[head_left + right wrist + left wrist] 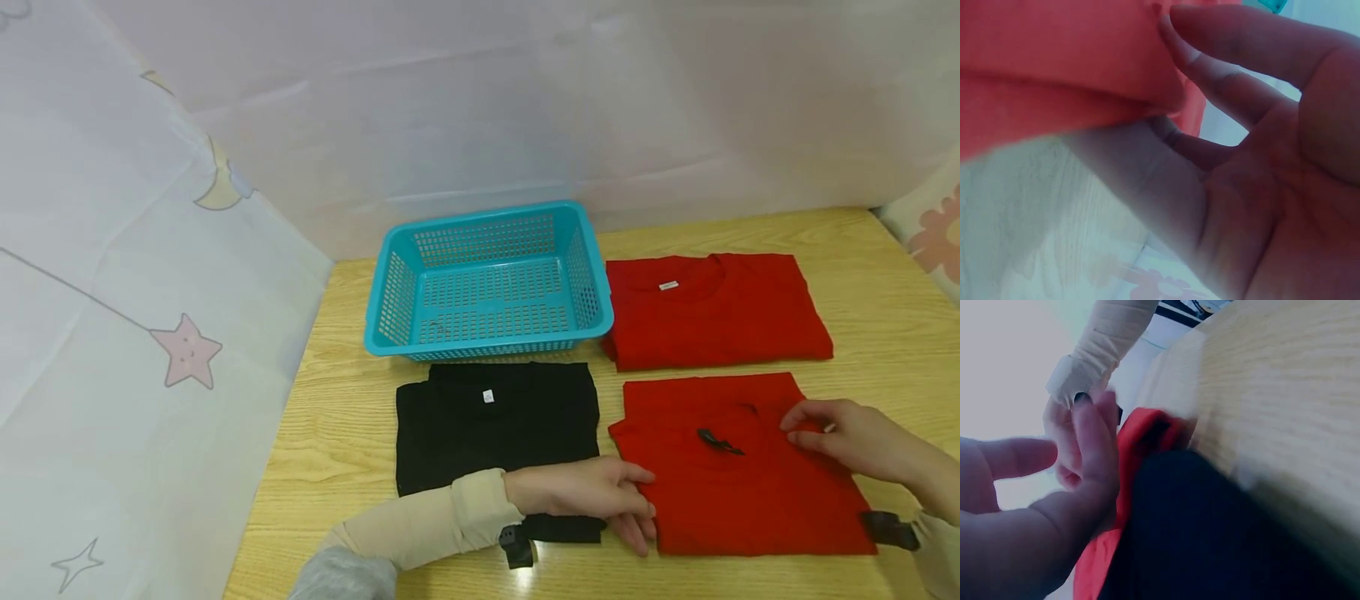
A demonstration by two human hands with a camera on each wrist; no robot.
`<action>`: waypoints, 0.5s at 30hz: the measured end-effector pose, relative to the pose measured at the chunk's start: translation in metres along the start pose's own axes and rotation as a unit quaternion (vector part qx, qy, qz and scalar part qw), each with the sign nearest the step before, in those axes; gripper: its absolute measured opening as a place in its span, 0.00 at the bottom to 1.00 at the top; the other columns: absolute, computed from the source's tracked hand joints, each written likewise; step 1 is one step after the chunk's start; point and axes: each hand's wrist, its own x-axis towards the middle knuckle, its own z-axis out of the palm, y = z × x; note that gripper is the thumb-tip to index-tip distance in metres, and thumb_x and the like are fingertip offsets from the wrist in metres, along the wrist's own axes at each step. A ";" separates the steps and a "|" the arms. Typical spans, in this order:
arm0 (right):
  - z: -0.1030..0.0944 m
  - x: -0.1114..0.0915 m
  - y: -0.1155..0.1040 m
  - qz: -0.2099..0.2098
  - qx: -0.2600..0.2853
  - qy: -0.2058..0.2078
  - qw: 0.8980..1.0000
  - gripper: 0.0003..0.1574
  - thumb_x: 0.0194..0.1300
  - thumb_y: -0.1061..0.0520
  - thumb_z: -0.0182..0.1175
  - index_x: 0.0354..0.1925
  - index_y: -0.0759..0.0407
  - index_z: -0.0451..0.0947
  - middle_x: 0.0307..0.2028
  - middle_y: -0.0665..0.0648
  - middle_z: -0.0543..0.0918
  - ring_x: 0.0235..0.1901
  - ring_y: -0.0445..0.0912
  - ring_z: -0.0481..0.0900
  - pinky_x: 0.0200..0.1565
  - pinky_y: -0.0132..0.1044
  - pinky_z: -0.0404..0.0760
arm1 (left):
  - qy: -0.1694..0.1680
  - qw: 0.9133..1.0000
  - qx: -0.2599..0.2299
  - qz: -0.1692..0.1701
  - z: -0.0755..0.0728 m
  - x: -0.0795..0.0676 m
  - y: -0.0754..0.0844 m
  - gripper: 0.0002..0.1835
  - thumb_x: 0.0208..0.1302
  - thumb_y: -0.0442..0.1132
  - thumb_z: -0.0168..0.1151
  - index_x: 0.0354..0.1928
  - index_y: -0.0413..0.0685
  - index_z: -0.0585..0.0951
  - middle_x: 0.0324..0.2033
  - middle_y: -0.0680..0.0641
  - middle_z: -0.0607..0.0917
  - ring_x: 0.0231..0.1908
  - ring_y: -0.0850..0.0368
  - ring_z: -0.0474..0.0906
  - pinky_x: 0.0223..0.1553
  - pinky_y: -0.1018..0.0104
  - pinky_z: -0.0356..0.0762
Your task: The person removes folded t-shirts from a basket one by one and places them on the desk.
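Observation:
A folded red T-shirt [735, 508] with a dark neck tag lies at the front right in the head view. My left hand [592, 489] reaches across a folded black T-shirt [510, 429], its fingertips at the red shirt's left edge. In the left wrist view, the left hand's [1054, 506] thumb and fingers are apart beside the red cloth. My right hand [855, 433] is over the red shirt's right side, fingers loosely bent. The right wrist view has that hand [1260, 162] with fingers spread around the edge of the red fold [1085, 75].
A turquoise plastic basket [491, 346] with perforated walls stands behind the black shirt. Right of it lies another folded red T-shirt [735, 317] with a white tag. Everything rests on a wooden table [330, 417], bordered by pale printed sheets [450, 108] behind and at the left.

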 end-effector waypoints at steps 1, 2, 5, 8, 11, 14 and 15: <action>-0.001 0.000 0.000 0.004 0.001 -0.008 1.000 0.06 0.65 0.59 0.59 0.39 0.60 0.80 0.36 0.60 0.81 0.26 0.39 0.68 0.27 0.31 0.67 | -0.007 1.000 0.014 -0.004 0.000 0.000 0.001 0.28 0.73 0.33 0.49 0.72 0.38 0.57 0.45 0.28 0.83 0.46 0.32 0.81 0.41 0.63 0.84; -0.002 -0.001 0.000 0.012 0.004 -0.017 1.000 0.07 0.65 0.59 0.58 0.40 0.61 0.80 0.37 0.60 0.82 0.28 0.40 0.70 0.27 0.31 0.69 | -0.014 1.000 0.025 -0.006 -0.001 -0.001 0.001 0.29 0.73 0.34 0.49 0.72 0.38 0.57 0.45 0.28 0.83 0.44 0.32 0.81 0.39 0.62 0.85; -0.007 -0.002 0.001 0.036 0.037 -0.060 0.997 0.13 0.69 0.58 0.55 0.44 0.66 0.78 0.40 0.67 0.81 0.32 0.47 0.76 0.28 0.36 0.79 | -0.020 0.998 0.062 -0.007 -0.002 -0.003 0.003 0.27 0.73 0.36 0.50 0.70 0.37 0.60 0.39 0.30 0.85 0.34 0.40 0.86 0.35 0.63 0.85; -0.010 -0.003 0.002 0.058 0.068 -0.098 0.991 0.17 0.70 0.57 0.53 0.48 0.71 0.76 0.43 0.73 0.79 0.36 0.53 0.79 0.29 0.42 0.84 | -0.021 0.996 0.087 0.002 -0.005 -0.008 0.004 0.24 0.73 0.36 0.50 0.68 0.37 0.65 0.35 0.36 0.87 0.27 0.50 0.86 0.34 0.64 0.85; -0.010 -0.003 0.002 0.063 0.070 -0.120 0.988 0.22 0.71 0.55 0.52 0.52 0.74 0.74 0.47 0.78 0.77 0.39 0.55 0.79 0.28 0.43 0.84 | -0.015 0.993 0.114 0.021 -0.010 -0.017 0.003 0.22 0.73 0.37 0.50 0.65 0.37 0.70 0.33 0.40 0.86 0.24 0.59 0.85 0.33 0.65 0.85; -0.009 -0.003 0.000 0.060 0.049 -0.134 0.988 0.26 0.71 0.52 0.53 0.53 0.75 0.74 0.47 0.78 0.77 0.39 0.55 0.79 0.26 0.41 0.81 | 0.003 0.990 0.133 0.042 -0.019 -0.030 0.000 0.21 0.73 0.37 0.50 0.63 0.36 0.73 0.31 0.42 0.86 0.23 0.62 0.83 0.32 0.67 0.84; -0.008 -0.003 0.000 0.057 0.042 -0.137 0.988 0.27 0.71 0.51 0.53 0.53 0.75 0.73 0.46 0.76 0.78 0.39 0.55 0.79 0.26 0.40 0.81 | 0.012 0.989 0.139 0.047 -0.022 -0.036 -0.001 0.20 0.73 0.37 0.50 0.62 0.36 0.73 0.30 0.43 0.86 0.22 0.62 0.83 0.32 0.67 0.84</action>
